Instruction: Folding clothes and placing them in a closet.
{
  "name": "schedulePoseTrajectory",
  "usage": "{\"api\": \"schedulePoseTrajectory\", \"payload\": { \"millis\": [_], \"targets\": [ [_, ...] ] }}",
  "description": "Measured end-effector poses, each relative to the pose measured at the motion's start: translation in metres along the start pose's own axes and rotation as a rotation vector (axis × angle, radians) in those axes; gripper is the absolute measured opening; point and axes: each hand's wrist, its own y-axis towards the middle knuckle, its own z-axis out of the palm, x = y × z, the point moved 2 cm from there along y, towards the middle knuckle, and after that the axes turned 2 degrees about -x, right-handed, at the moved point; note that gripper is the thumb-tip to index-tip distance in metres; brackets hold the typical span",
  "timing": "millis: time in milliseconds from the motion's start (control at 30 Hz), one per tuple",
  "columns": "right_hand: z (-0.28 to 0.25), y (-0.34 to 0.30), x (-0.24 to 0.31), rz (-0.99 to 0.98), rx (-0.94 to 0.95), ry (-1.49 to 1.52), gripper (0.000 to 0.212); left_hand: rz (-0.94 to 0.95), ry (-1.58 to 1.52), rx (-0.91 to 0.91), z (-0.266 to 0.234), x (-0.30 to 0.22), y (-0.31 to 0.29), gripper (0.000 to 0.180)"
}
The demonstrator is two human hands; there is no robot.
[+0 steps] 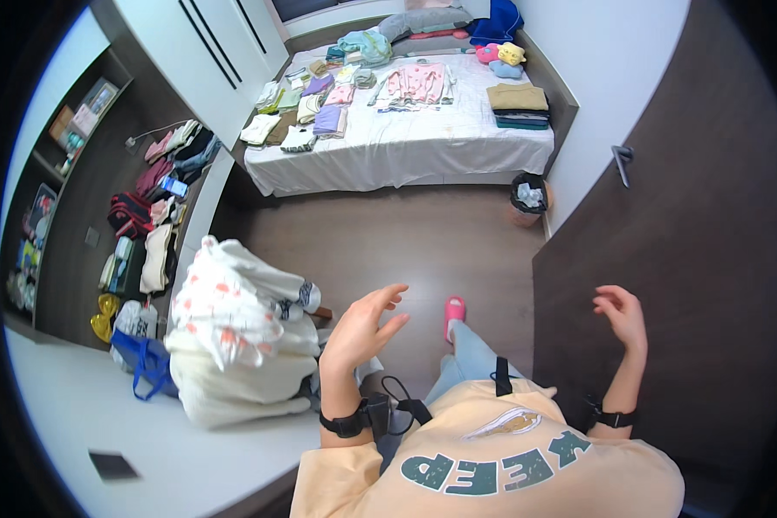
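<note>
White cloth with coral spots forms the top garment of the clothes pile, located at the person's left. It lies crumpled over a cream blanket; one sleeve with a dark patterned cuff extends toward the person's left hand. The left hand is raised just beside the pile, open, fingers loosely curved and thumb apart. The right hand is raised well apart from the left, also open with bent fingers, and appears in front of the dark door. Whether the left forearm touches the pile cannot be told. Each wrist carries a black band. On the far side of the room, the bed bears rows of folded clothes on its left half, a pink shirt spread flat near the middle, and a neat stack at the right, tan piece uppermost. A bin with a black liner stands at the bed's right front corner. Along the left wall, the desk holds more clothes, a lit phone and a backpack.
</note>
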Motion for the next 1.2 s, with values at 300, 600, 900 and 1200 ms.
{"api": "schedulePoseTrajectory", "payload": {
  "millis": [300,600,900,1200],
  "targets": [
    [0.141,0.329,0.108,-0.251,0.122,0.153,0.017,-0.369,0.027,-0.061,-0.075,0.162,0.166,0.039],
    [0.434,0.533,0.222,-0.282,0.827,0.233,0.015,-0.658,-0.163,-0.356,-0.163,0.290,0.262,0.037],
    [0.609,0.749,0.177,0.419,0.777,0.439,0.008,-0.615,-0.044,-0.432,-0.271,0.387,0.450,0.037],
    [0.817,0.942,0.151,0.522,0.598,0.310,0.008,-0.888,-0.145,-0.594,-0.275,0.460,0.542,0.036]
  ]
}}
